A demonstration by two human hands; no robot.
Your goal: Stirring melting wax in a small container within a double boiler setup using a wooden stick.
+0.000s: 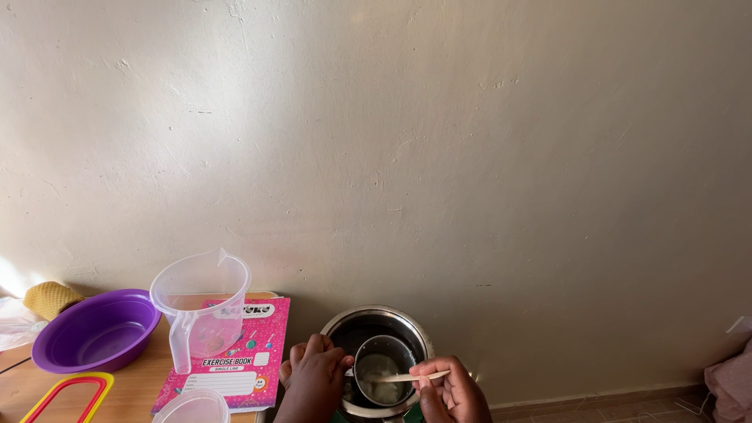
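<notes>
Head view, looking down along a pale plastered wall [439,141]. At the lower edge, a large steel pot [377,319] is seen from above, standing just to the right of the desk [133,388]; what carries it cannot be made out. Inside the pot a smaller metal cup [381,368] is held, containing a whitish, partly clear substance. The left hand [313,376] is closed around the cup at its left rim, where a short handle is gripped. The right hand [450,392] is closed on a thin wooden stick [411,377], pinched between the fingertips; the stick lies nearly level, its far end reaching into the whitish contents of the cup. On the desk, to the left of the pot, a pink exercise book [235,368] lies flat, and a clear plastic measuring jug [200,309] stands upright on its upper left part. Further left a purple plastic basin [94,333] is placed, with a yellow textured object [48,299] behind it against the wall. A yellow and red frame-like item [66,395] is partly shown at the lower left corner, and a clear round lid [192,407] is cut off by the bottom edge, overlapping the book's lower corner.
</notes>
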